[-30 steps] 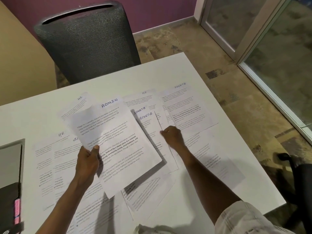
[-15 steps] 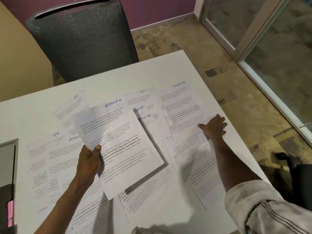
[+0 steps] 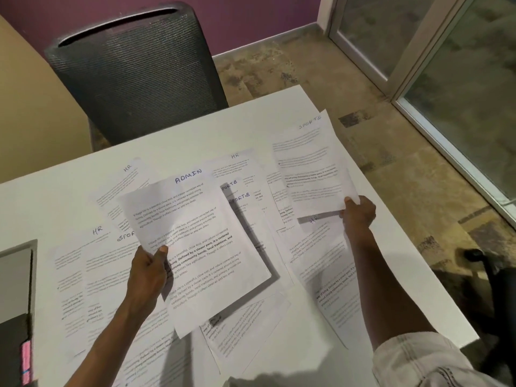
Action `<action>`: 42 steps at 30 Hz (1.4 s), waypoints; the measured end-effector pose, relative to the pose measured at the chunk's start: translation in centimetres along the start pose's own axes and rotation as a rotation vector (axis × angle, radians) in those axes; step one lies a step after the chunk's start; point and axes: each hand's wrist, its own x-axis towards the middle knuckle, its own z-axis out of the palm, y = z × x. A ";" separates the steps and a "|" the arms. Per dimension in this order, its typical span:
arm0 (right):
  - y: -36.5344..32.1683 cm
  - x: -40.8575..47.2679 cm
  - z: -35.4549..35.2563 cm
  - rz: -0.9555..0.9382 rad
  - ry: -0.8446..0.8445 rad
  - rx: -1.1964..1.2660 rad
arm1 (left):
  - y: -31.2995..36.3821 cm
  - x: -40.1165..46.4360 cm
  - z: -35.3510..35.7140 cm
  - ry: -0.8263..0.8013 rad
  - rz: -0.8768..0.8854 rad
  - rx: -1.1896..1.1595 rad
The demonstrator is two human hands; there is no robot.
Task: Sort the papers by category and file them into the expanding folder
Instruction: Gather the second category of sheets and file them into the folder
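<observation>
My left hand [image 3: 149,270] grips the lower left edge of a printed sheet headed ADMIN [image 3: 195,238], held above the table. My right hand [image 3: 358,215] pinches the bottom corner of a sheet headed SPORTS [image 3: 310,166], lifted off the table at the right. Beneath lie several loose sheets headed HR [image 3: 127,177] and SPORTS [image 3: 240,202], spread over the white table [image 3: 50,196]. A dark folder with pink tabs [image 3: 16,339] sits at the left edge, mostly cut off.
A black mesh office chair [image 3: 139,68] stands behind the table's far edge. The table's right edge drops to a patterned floor [image 3: 307,65]. Glass doors [image 3: 460,79] line the right side. Another chair's base [image 3: 497,275] shows at lower right.
My right hand moved from the middle papers out to the right, took the SPORTS sheet by its corner and lifted it. An HR sheet now shows underneath. My left hand kept the ADMIN sheet.
</observation>
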 end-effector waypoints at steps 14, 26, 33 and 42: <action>0.3 -9.2 3.7 -0.232 -0.078 -0.340 | -1.0 0.7 0.1 0.030 -0.045 0.024; -2.9 -2.3 3.2 -0.265 -0.211 -0.836 | -0.1 -0.1 0.6 0.000 -0.015 0.009; -3.5 -2.0 2.0 -0.244 -0.133 -0.415 | 0.2 -0.8 -0.1 0.002 -0.029 -0.018; -8.6 -3.5 -3.3 -0.391 0.080 0.003 | 1.9 -1.8 -0.2 0.044 0.002 -0.132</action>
